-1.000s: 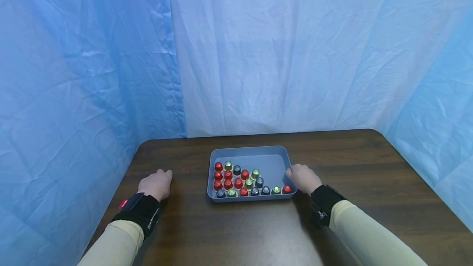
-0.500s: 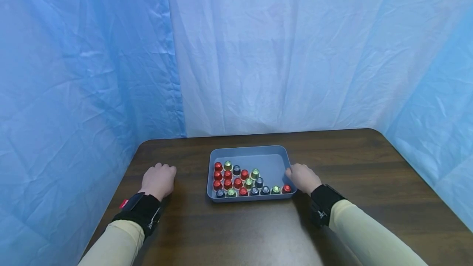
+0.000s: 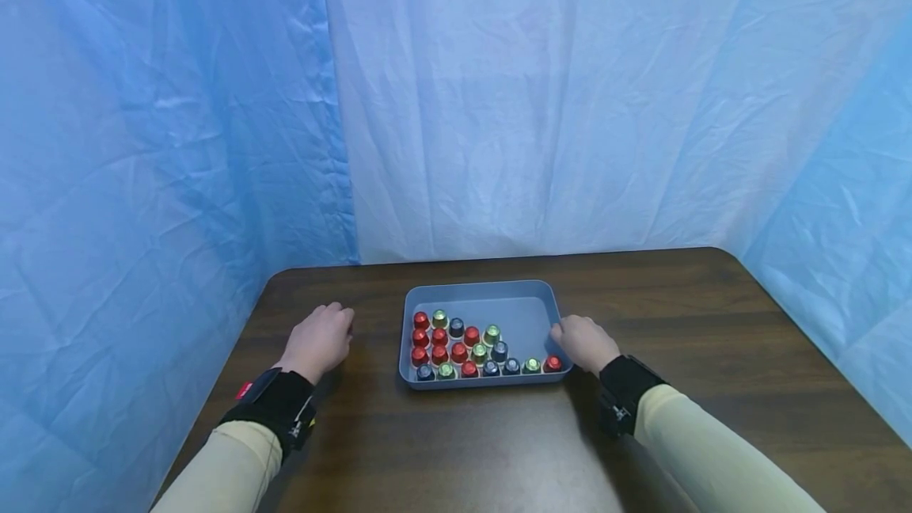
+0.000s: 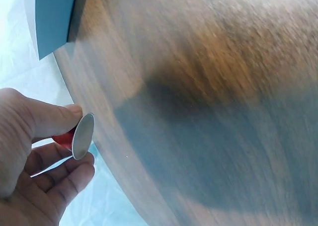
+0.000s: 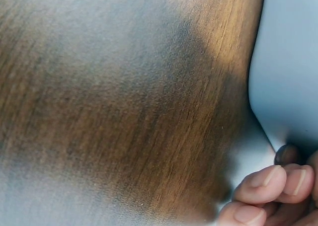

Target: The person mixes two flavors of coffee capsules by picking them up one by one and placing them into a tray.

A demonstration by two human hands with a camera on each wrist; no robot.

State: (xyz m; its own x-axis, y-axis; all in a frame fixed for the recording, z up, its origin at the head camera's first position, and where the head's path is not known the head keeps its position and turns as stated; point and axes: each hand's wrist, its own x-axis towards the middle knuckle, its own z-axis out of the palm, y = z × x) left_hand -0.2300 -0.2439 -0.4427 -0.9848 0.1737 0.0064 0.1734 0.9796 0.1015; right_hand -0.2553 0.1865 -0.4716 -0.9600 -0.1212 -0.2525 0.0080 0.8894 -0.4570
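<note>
My left hand [image 3: 318, 343] is over the table, left of the tray. In the left wrist view its thumb and fingers pinch a red coffee capsule [image 4: 83, 137], the pale foil lid facing away from the palm. In the head view the hand hides this capsule. At the right side of the blue-grey tray [image 3: 516, 313], my right hand [image 3: 587, 344] holds the rim, with curled fingers [image 5: 261, 184] against the outer wall. Inside the tray stand several capsules, lids down: red ones [image 3: 459, 353], green ones [image 3: 492, 335] and dark blue ones [image 3: 499, 351], in rows from the left and front.
The dark wooden table [image 3: 442, 450] has rounded far corners. Blue sheets [image 3: 142, 141] and a paler sheet [image 3: 534, 101] hang around its back and sides. Black bands [image 3: 271, 410] with devices are strapped on both wrists.
My left hand has moved forward and to the right, nearer the tray, and its wrist has turned. The right hand, tray and standing capsules have stayed in place.
</note>
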